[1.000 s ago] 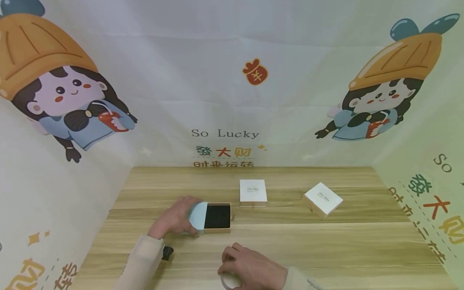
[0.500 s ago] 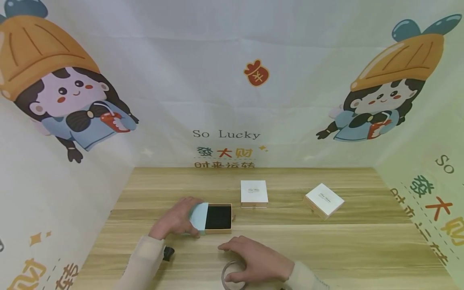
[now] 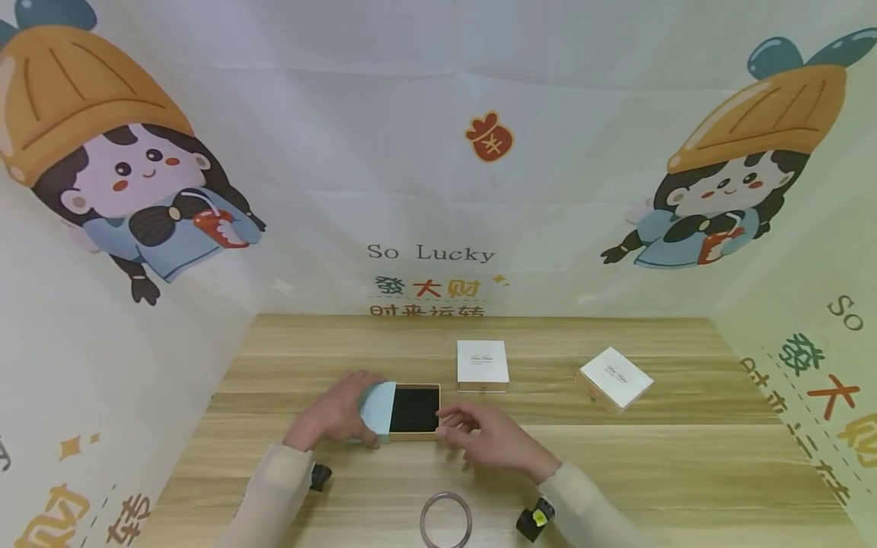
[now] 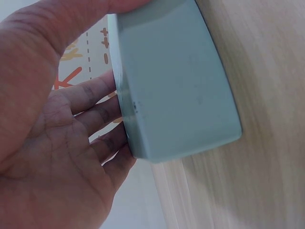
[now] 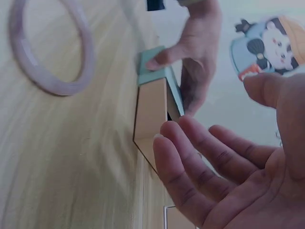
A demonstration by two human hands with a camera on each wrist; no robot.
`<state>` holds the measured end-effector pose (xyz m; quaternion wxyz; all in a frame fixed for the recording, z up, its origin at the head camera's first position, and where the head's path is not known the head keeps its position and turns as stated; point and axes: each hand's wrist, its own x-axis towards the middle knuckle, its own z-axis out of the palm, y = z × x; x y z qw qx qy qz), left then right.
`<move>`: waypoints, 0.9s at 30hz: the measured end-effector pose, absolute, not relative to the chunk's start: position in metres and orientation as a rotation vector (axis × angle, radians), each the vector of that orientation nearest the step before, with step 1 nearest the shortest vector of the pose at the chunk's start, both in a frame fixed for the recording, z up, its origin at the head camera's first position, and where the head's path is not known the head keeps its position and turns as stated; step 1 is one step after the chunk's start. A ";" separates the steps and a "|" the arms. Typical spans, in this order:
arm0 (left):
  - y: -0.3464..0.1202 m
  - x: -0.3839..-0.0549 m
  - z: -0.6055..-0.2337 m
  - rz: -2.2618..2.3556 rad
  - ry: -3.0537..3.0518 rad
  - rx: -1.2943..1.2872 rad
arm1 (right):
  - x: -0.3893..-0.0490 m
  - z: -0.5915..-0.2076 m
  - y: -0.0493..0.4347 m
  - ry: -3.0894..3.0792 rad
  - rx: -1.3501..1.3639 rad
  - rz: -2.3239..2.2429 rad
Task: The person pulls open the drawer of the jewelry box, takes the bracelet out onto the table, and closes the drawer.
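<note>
A small jewelry box with a light blue sleeve (image 3: 377,409) lies on the wooden table, its drawer (image 3: 414,438) slid partway out to the right and lined with black. My left hand (image 3: 333,411) grips the sleeve, thumb on the near side and fingers on the far side, as the left wrist view also shows. Close to the drawer's right end is my right hand (image 3: 489,435), its fingers loosely bent and holding nothing; whether a fingertip touches the drawer I cannot tell. Nearer to me, a pale purple bangle (image 3: 426,521) lies flat on the table.
Behind the drawer stands a white-topped box (image 3: 483,364). Another white-topped box (image 3: 615,378) sits turned at an angle farther right. Printed cloth walls (image 3: 548,190) close off the table (image 3: 651,472) at the back and sides.
My right hand has let go of the bangle, leaving it on the table, and has moved forward to the drawer's right end. The left hand stays on the jewelry box.
</note>
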<state>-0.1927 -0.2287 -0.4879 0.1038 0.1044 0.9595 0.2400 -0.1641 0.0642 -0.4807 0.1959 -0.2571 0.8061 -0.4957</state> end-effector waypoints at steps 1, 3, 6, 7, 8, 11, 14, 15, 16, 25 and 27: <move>-0.228 -0.193 -0.488 0.710 2.830 0.306 | -0.167 -0.481 0.064 2.232 -0.673 -1.421; -0.228 -0.193 -0.487 0.713 2.829 0.304 | -0.173 -0.483 0.064 2.160 -0.572 -1.491; -0.228 -0.193 -0.487 0.715 2.825 0.297 | -0.180 -0.486 0.064 2.063 -0.432 -1.577; -0.228 -0.193 -0.487 0.713 2.824 0.296 | -0.183 -0.488 0.064 2.044 -0.395 -1.597; -0.228 -0.193 -0.488 0.710 2.823 0.295 | -0.185 -0.489 0.064 2.028 -0.364 -1.612; -0.228 -0.194 -0.488 0.707 2.823 0.291 | -0.190 -0.492 0.063 2.010 -0.292 -1.644; -0.228 -0.193 -0.487 0.709 2.821 0.287 | -0.195 -0.494 0.060 2.008 -0.238 -1.657; -0.228 -0.193 -0.487 0.712 2.820 0.285 | -0.196 -0.494 0.059 2.007 -0.217 -1.660; -0.228 -0.193 -0.487 0.715 2.818 0.284 | -0.197 -0.495 0.058 2.008 -0.196 -1.658; -0.228 -0.193 -0.486 0.711 2.810 0.276 | -0.206 -0.506 0.048 2.091 -0.106 -1.564; -0.228 -0.193 -0.487 0.707 2.812 0.277 | -0.207 -0.509 0.046 2.094 -0.109 -1.567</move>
